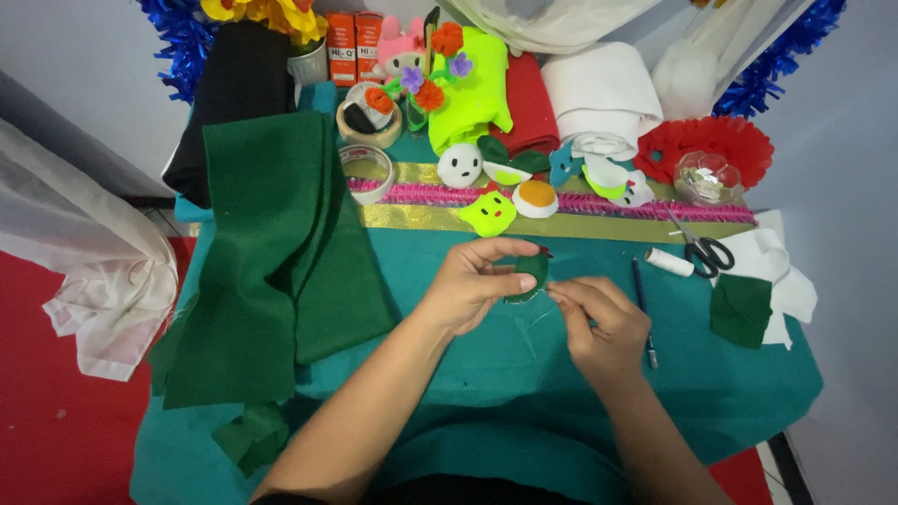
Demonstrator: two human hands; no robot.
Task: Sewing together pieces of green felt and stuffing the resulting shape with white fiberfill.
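My left hand (472,283) holds a small dark green felt piece (531,274) with a bit of red at its top, pinched between thumb and fingers over the teal cloth-covered table (486,374). My right hand (603,321) is beside it on the right, fingers pinched at the piece's edge, with a thin pale thread trailing below; whether a needle is in the fingers I cannot tell.
A large folded green felt sheet (271,252) lies left. Scissors (702,248), a white thread spool (670,262), a pen (642,304) and a green scrap (742,309) lie right. Small felt figures (488,213), tape rolls (367,171) and fabric rolls (599,93) crowd the back.
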